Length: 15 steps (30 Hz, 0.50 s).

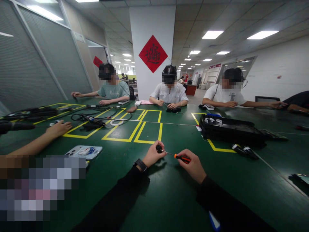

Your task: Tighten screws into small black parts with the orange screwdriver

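Note:
Between the fingers of my left hand (153,155) is a small round black part (158,148), too small to name more exactly. My right hand (193,163) is closed around the orange and black handle of a screwdriver (183,159). Its thin metal shaft points left, and the tip reaches the black part; whether it sits in a screw cannot be made out. Both hands are held over the green table (169,199), and a dark watch is on my left wrist.
A phone in a clear case (84,152) lies to the left, near a co-worker's hand (59,128). Black cables (90,120) and yellow tape outlines (147,141) are beyond. A long black housing (227,129) and black connectors (245,150) lie right. Several people sit around the table.

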### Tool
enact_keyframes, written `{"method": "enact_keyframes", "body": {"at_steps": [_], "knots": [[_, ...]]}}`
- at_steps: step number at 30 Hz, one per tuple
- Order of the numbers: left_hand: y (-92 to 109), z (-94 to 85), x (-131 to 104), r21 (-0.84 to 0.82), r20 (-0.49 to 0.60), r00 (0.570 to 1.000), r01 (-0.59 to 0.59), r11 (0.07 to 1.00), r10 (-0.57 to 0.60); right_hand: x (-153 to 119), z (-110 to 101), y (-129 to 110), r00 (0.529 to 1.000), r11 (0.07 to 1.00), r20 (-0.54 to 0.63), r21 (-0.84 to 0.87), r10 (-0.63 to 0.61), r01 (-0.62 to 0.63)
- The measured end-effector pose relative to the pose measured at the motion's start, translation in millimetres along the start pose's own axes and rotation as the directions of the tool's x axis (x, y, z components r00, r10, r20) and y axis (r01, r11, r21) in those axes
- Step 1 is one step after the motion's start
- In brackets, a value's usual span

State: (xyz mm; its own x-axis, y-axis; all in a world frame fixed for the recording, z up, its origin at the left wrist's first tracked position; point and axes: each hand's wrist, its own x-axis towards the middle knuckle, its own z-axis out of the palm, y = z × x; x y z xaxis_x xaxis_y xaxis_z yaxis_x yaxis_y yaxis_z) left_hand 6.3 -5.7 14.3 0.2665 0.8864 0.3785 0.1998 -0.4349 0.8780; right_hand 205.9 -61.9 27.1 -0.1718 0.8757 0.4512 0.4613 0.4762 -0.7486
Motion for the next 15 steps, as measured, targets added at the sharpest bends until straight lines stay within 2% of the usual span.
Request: {"method": "enact_keyframes", "body": {"at_steps": [15], "knots": [[1.2, -0.9, 0.4, -0.035, -0.014, 1.0, 0.024, 0.999, -0.025, -0.7, -3.1, -1.2, 1.0, 0.999, -0.01, -0.038, 0.016, -0.016]]}}
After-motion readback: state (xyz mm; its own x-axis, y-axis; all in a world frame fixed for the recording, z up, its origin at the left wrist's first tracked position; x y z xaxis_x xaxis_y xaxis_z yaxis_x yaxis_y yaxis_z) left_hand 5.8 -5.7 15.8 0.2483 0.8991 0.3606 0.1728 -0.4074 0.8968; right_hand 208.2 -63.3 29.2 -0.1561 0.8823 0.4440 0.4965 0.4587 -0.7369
